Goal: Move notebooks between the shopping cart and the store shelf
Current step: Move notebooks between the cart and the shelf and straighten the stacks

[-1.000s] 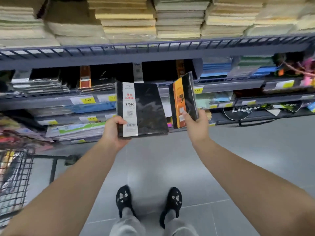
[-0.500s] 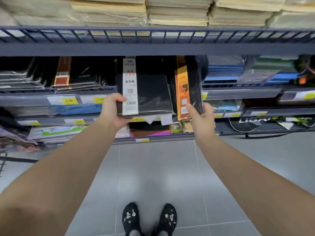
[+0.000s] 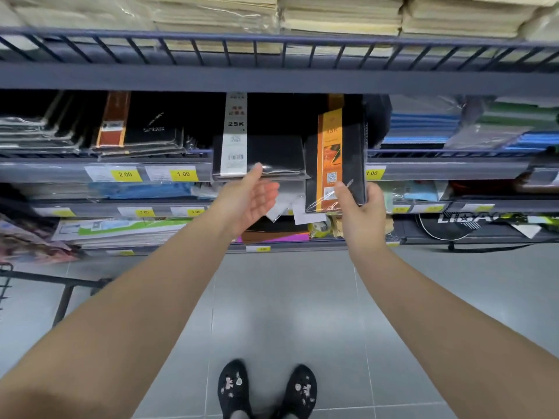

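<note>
The floor [image 3: 287, 313] is made of grey tiles, and two black shoes [image 3: 234, 388] with small light decorations stand on it. In front rises a grey metal store shelf [image 3: 453, 169] with several levels. Its top level carries stacks of beige paper packs [image 3: 332, 16] behind a low wire rail. At the left edge, a dark frame of the shopping cart [image 3: 63, 285] is partly visible.

The left hand [image 3: 248, 204] is spread loosely with the palm up. Its fingertips are at the front edge of a black notebook with a white band [image 3: 272, 152], which lies flat on the middle level; they seem to touch it, but the picture is blurred there. The right hand [image 3: 363, 216] grips the lower end of a black notebook with an orange band [image 3: 351, 164], tilted up just in front of the same level.

The white band reads "25K" above a barcode. The orange band shows a QR code. Yellow price tags [image 3: 125, 174] read "2 00" and "1 00". A black bag [image 3: 459, 219] lower right shows "LIBA".
</note>
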Demonstrator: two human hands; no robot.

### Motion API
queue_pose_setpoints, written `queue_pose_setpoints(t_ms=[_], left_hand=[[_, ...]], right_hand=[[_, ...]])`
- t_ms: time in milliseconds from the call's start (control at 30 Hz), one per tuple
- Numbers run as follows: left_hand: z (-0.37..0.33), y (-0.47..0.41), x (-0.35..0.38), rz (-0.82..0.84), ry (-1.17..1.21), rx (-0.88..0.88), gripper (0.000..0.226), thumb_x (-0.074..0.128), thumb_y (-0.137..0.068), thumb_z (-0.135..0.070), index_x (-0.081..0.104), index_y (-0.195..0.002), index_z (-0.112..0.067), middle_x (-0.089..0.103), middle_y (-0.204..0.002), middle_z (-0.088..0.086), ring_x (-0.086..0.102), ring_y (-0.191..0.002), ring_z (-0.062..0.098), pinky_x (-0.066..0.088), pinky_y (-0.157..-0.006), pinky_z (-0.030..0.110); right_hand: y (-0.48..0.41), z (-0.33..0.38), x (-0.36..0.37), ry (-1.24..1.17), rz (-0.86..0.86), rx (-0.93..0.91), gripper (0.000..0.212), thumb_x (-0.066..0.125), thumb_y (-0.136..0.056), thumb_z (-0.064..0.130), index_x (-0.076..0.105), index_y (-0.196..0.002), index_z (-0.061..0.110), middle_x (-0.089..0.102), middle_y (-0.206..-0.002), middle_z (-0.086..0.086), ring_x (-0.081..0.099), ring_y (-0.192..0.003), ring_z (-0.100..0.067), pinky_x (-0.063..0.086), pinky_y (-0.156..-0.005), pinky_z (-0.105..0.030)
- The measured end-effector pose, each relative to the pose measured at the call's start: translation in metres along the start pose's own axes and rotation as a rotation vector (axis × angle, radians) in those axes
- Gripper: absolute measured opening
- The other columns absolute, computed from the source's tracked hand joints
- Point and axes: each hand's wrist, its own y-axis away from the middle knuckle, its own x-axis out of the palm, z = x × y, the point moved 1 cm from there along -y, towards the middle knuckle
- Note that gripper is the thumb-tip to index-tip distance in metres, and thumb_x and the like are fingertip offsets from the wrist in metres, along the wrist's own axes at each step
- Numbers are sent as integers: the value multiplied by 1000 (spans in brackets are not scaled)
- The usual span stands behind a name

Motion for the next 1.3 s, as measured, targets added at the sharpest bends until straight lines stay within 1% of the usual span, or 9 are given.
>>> queue_pose_setpoints(t_ms=[133,367,567,667,833,933,1000,1133,1300], left_hand=[[-17,-18,6,-98,-25,63,32,49,-96,-40,57,-106,-11,71,-93,1,68,-83,8,56,-68,19],[-19,-48,15,-230,-157,85,51,48,-90,-58,57,-109,-12,66,-91,-4,62,-77,7,51,-64,23],[-5,-57,18,-157,-332,240,55,71,-85,-26,44,-128,-7,62,-112,4,62,-99,14,51,-76,27],[-6,-60,23,-173,-360,236,50,65,-89,-12,38,-130,-6,56,-111,2,55,-100,18,50,-84,32],[11,-57,33,-260,-571,352,58,55,-91,-6,27,-141,-9,31,-140,10,42,-98,19,41,-83,31],[30,-52,29,-179,-823,395,75,47,-93,-6,3,-152,-20,10,-151,3,40,-102,17,33,-84,25],[35,-52,25,-167,-910,393,82,46,-92,-7,-7,-152,-24,14,-146,3,41,-95,19,31,-82,23],[33,-54,25,-169,-940,309,89,47,-91,-8,-13,-149,-36,25,-136,6,44,-89,23,35,-68,25],[31,-48,21,-132,-926,297,91,50,-91,-10,-13,-149,-40,24,-146,7,47,-75,14,38,-60,24]], right_hand=[[-7,5,-8,43,-15,45,21,66,-87,33,59,-102,20,71,-96,5,67,-89,-13,54,-78,-25],[-14,10,-17,-63,1,240,27,71,-83,32,61,-102,14,63,-75,1,50,-49,-6,43,-45,-16],[-36,14,-7,-320,59,447,89,77,-77,34,25,-147,17,71,-82,2,59,-62,-6,47,-56,-22],[-49,22,-2,-466,110,449,70,76,-80,25,42,-138,8,70,-103,-3,68,-69,-5,51,-54,-15],[-67,29,6,-660,159,465,12,61,-91,15,61,-102,10,67,-99,-5,67,-90,-13,54,-80,-22],[-77,27,10,-646,54,482,13,60,-93,14,60,-104,8,67,-95,-4,66,-87,-11,55,-75,-20],[-81,26,13,-500,-20,462,8,63,-91,17,62,-92,10,67,-89,-2,66,-80,-9,56,-70,-19],[-80,17,16,-275,-152,426,23,68,-87,26,53,-75,14,56,-65,-1,50,-54,-9,48,-55,-19],[-64,13,18,-251,-85,417,24,68,-86,30,50,-86,14,52,-66,-1,47,-54,-10,44,-53,-19]])
